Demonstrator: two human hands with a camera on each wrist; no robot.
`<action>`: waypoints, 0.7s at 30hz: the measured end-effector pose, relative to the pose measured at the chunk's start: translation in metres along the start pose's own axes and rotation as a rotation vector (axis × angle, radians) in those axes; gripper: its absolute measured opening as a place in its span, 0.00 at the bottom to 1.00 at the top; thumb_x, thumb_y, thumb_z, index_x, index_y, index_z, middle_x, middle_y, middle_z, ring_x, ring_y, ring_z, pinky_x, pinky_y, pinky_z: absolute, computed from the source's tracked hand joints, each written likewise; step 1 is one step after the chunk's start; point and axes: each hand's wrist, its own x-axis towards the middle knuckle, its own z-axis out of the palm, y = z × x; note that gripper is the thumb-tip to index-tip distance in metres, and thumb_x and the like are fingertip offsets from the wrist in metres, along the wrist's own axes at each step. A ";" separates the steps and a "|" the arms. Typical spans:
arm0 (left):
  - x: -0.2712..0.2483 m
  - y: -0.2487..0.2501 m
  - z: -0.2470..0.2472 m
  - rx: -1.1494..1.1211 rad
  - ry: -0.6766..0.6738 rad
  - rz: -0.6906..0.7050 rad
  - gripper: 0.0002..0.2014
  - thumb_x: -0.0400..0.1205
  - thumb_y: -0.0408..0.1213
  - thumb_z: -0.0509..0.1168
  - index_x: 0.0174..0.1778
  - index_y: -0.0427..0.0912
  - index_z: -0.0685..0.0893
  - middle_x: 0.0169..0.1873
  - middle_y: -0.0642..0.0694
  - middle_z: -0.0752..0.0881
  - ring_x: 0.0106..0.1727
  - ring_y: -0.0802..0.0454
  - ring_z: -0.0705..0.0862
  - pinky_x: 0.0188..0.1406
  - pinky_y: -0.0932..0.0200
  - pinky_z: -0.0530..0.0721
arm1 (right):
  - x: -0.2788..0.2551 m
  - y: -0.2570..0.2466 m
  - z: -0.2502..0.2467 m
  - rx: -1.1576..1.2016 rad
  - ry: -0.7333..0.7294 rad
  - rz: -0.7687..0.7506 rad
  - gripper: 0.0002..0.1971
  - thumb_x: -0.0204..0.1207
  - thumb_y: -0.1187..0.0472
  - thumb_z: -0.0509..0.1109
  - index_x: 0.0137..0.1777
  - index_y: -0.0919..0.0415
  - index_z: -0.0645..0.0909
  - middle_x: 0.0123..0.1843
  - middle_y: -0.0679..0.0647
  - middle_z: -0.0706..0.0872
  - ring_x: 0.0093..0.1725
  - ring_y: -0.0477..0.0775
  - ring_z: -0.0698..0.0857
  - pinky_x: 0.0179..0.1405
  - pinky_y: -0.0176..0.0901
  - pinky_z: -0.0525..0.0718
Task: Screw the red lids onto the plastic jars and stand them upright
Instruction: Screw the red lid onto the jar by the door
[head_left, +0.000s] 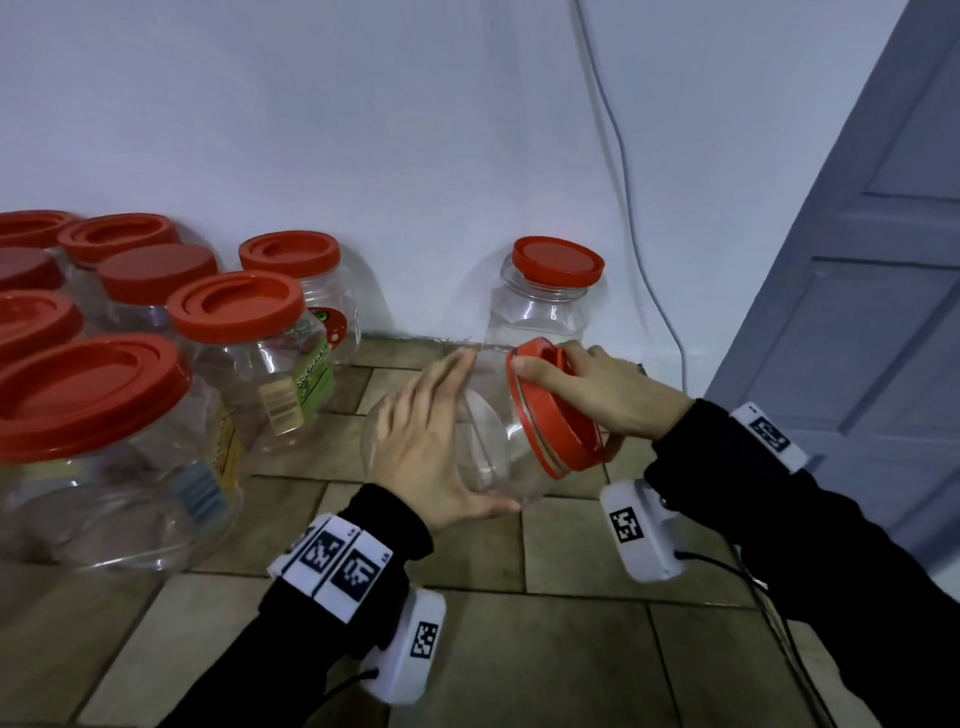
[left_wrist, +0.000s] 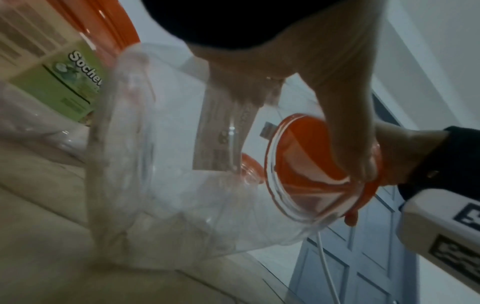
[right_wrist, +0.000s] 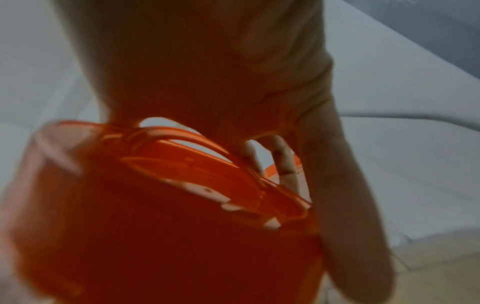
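tiled floor (head_left: 571, 649) by a white wall. right hand (head_left: 597, 389) curls round the rim of the red lid (head_left: 550, 426), which sits on the clear plastic jar (head_left: 483, 447). the jar is tipped, mouth to the right. left hand (head_left: 426, 441) lies spread on its belly, fingers straight. the thin, light, slick wall likely dents, so brace it broadly and turn at the lid's rim.

Head view: above, facing down-forward. Wrist views: close, low; all share lid (head_left: 551, 415).
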 end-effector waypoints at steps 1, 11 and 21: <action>-0.002 0.001 0.001 -0.001 0.015 0.018 0.65 0.51 0.61 0.78 0.74 0.56 0.39 0.78 0.55 0.50 0.77 0.56 0.48 0.75 0.52 0.45 | 0.001 0.003 0.000 -0.037 -0.020 -0.008 0.55 0.54 0.16 0.48 0.77 0.51 0.60 0.67 0.56 0.74 0.54 0.58 0.80 0.33 0.42 0.81; 0.006 -0.021 -0.003 -0.117 0.045 0.020 0.65 0.42 0.72 0.64 0.76 0.57 0.47 0.77 0.53 0.58 0.74 0.56 0.56 0.70 0.50 0.53 | -0.002 0.005 0.000 -0.032 -0.015 -0.272 0.47 0.66 0.35 0.71 0.80 0.40 0.49 0.77 0.45 0.61 0.74 0.50 0.69 0.62 0.39 0.68; 0.000 -0.030 -0.001 -0.131 0.118 0.015 0.62 0.42 0.72 0.64 0.74 0.61 0.49 0.76 0.50 0.62 0.75 0.52 0.58 0.72 0.46 0.55 | -0.003 -0.009 0.000 0.163 -0.120 -0.057 0.48 0.58 0.23 0.54 0.78 0.43 0.55 0.65 0.53 0.75 0.54 0.59 0.83 0.30 0.49 0.89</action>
